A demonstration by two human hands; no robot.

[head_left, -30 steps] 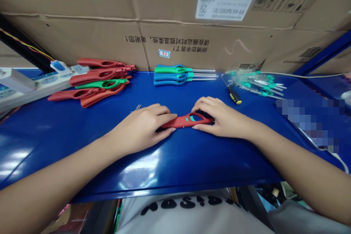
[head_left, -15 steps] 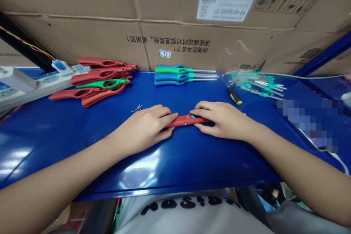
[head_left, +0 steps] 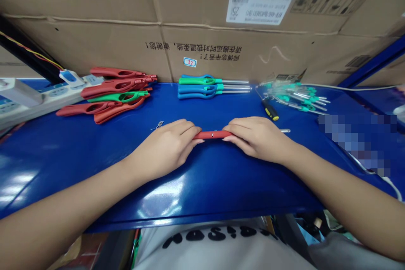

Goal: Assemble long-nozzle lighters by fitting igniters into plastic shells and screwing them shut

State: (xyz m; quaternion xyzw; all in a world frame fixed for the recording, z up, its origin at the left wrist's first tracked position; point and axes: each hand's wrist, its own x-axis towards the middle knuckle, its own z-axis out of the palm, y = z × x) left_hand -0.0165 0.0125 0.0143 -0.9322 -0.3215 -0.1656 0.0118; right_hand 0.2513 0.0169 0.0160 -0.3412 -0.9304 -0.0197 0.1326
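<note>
My left hand [head_left: 172,141] and my right hand [head_left: 259,138] are both closed on a red long-nosed lighter [head_left: 212,135], one at each end of its visible body. Between my fingers its narrow edge faces me, with a small slot in the middle. A metal tip [head_left: 285,130] sticks out beyond my right hand; the stretch in between is hidden behind that hand. Just past my left hand lie several tiny metal pieces [head_left: 159,125], too small to name for certain.
Red, orange and green lighter handles [head_left: 110,88] are piled at the left beside a power strip [head_left: 53,92]. Blue and green lighters with metal tubes [head_left: 202,86] lie at the back. A screwdriver [head_left: 270,110] and clear-bagged-looking metal tubes [head_left: 299,97] are to the right, before a cardboard box [head_left: 126,38].
The red lighter has been rolled in my hands, so its narrow edge now faces me and the teal parts are mostly hidden. Its metal tip shows more at the right.
</note>
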